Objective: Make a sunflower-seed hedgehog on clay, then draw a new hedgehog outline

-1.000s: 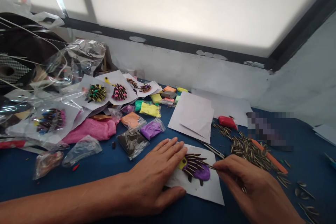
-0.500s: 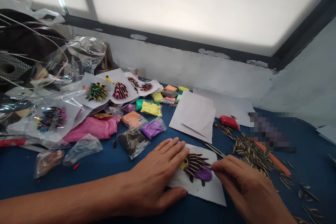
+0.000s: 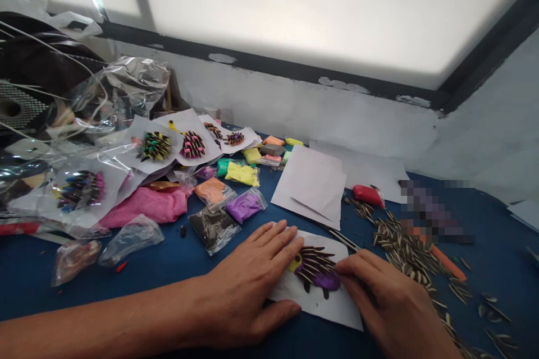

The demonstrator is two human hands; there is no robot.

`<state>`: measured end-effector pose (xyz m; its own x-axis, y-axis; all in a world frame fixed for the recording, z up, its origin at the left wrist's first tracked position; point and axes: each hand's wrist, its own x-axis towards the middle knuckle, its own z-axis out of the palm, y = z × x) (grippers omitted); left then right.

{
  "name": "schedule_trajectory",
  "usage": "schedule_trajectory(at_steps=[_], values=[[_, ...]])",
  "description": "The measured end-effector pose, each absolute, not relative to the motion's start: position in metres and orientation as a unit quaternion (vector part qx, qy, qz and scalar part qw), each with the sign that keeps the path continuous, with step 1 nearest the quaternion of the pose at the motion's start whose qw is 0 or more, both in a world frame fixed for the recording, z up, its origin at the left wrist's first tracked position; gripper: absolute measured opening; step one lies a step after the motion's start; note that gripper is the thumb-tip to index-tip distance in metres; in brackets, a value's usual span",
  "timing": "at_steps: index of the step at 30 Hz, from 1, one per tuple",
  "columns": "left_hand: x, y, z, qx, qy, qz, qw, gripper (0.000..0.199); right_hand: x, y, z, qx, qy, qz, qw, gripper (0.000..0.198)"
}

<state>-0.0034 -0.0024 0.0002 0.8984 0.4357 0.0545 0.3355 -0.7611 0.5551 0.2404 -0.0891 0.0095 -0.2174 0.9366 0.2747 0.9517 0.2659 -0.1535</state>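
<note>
A clay hedgehog (image 3: 324, 281) with a purple body, yellow face and striped sunflower seeds (image 3: 314, 258) as spines lies on a small white sheet (image 3: 314, 308). Two dark feet show under its body. My left hand (image 3: 256, 277) rests flat on the sheet's left side, fingers stretched out, fingertips beside the face. At the hedgehog's rear end my right hand (image 3: 387, 291) is closed in a pinch, touching the purple clay by the last spines. The sunflower seed in this pinch is mostly covered by the fingertips.
Loose sunflower seeds (image 3: 404, 247) lie right, near a red clay pack (image 3: 368, 195) and an orange strip (image 3: 448, 263). White paper (image 3: 309, 182) lies behind my hands. Bagged clay (image 3: 246, 205) and finished seed hedgehogs on paper (image 3: 193, 145) spread left, beside crumpled plastic (image 3: 126, 87).
My right hand has shifted slightly left, in closer over the hedgehog's rear. My left hand and the sheet stay put.
</note>
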Motion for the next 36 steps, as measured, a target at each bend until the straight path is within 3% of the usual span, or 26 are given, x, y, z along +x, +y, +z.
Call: schedule_trajectory(at_steps=[17, 21, 24, 36], values=[[-0.003, -0.003, 0.001, 0.933, 0.206, 0.094, 0.279, 0.076, 0.236, -0.090, 0.018, -0.599, -0.788, -0.055, 0.130, 0.022], [-0.003, -0.003, 0.002, 0.930, 0.206, 0.103, 0.287, 0.075, 0.254, -0.088, 0.030, -0.658, -0.720, -0.150, 0.161, 0.028], [-0.003, -0.002, 0.002, 0.927, 0.204, 0.105, 0.295, 0.075, 0.277, -0.085, 0.030, -0.690, -0.673, -0.232, 0.130, 0.039], [-0.005, -0.002, 0.002, 0.938, 0.206, 0.074, 0.268, 0.077, 0.297, -0.073, 0.013, -0.699, -0.690, -0.163, 0.087, 0.031]])
